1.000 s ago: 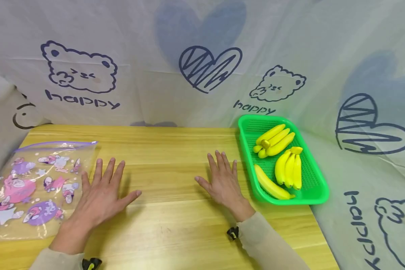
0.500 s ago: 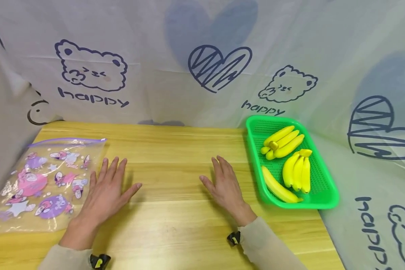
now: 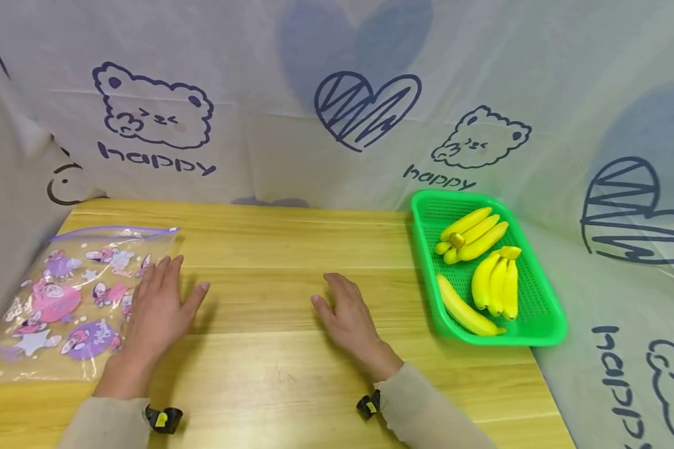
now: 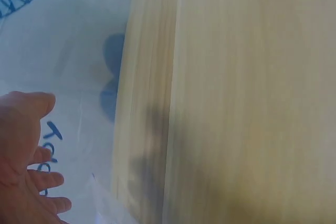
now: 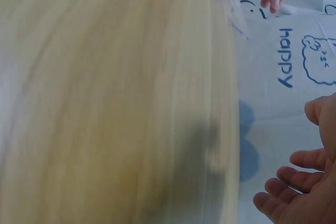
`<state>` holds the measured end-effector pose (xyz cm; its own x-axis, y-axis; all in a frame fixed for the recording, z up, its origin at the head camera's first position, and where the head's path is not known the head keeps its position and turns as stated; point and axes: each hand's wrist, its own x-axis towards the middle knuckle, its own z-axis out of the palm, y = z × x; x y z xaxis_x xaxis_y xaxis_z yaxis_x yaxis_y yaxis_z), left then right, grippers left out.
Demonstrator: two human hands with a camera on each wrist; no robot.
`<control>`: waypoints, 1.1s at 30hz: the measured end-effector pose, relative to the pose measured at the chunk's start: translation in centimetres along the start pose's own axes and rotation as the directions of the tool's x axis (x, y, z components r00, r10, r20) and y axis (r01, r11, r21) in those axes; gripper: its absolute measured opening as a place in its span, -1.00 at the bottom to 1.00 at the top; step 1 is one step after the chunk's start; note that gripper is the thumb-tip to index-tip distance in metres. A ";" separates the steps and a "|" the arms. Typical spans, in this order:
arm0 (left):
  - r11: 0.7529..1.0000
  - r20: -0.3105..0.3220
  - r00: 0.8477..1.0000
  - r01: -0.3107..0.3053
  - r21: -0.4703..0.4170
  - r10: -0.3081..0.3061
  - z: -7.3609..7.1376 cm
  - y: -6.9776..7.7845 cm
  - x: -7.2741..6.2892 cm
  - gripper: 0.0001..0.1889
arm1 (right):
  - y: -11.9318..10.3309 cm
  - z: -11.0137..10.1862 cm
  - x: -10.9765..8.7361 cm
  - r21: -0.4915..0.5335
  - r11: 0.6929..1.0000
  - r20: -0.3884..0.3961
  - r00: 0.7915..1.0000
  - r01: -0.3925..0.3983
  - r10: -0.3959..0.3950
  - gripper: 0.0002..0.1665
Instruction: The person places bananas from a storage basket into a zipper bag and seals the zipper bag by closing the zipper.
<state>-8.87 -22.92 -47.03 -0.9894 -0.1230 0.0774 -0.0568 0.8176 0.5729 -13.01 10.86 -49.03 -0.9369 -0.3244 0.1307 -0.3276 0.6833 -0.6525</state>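
My left hand (image 3: pixel 158 312) is held over the right edge of a clear zip bag (image 3: pixel 53 299) with pink and purple prints and a purple zip strip. Its fingers are extended with the thumb apart, and it holds nothing. Over the middle of the table hovers my right hand (image 3: pixel 351 324), palm down, fingers loosely bent and holding nothing. To its right stands a green basket (image 3: pixel 539 312). Inside lie a bunch of bananas (image 3: pixel 477 234) at the back, another bunch (image 3: pixel 497 284) in front of it, and a single banana (image 3: pixel 466 307) along the left wall.
The wooden table (image 3: pixel 292 368) reaches back to a pale cloth (image 3: pixel 258 112) printed with bears and hearts. More cloth hangs at the left and right. The basket sits by the table's right edge, the bag near the left. A black strap camera (image 3: pixel 165 419) is on my left wrist.
My left hand has moved left, onto the bag's edge. My right hand has shifted left, away from the basket, its fingers more bent. The head view has turned slightly left.
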 end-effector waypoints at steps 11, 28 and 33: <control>0.996 -0.037 0.996 0.080 -0.037 -0.082 -0.5 -2.7 1.5 -0.12 | -1.2 2.3 0.1 0.046 0.998 0.097 0.994 -0.044 0.040 -0.33; 0.976 0.081 0.975 0.213 -0.049 -0.208 0.0 -5.5 3.5 0.07 | -4.3 5.5 0.9 0.112 0.993 0.218 0.976 -0.024 -0.001 -0.29; 0.978 0.118 0.972 0.209 -0.024 -0.205 0.4 -5.6 3.5 0.08 | -4.5 5.6 1.0 0.115 0.993 0.223 0.975 -0.016 -0.010 -0.30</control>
<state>-12.12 -27.72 -50.33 -0.9654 -0.2212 -0.1384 -0.2596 0.7601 0.5957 -11.81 3.83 -50.13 -0.8826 -0.4689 -0.0322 -0.2967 0.6089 -0.7357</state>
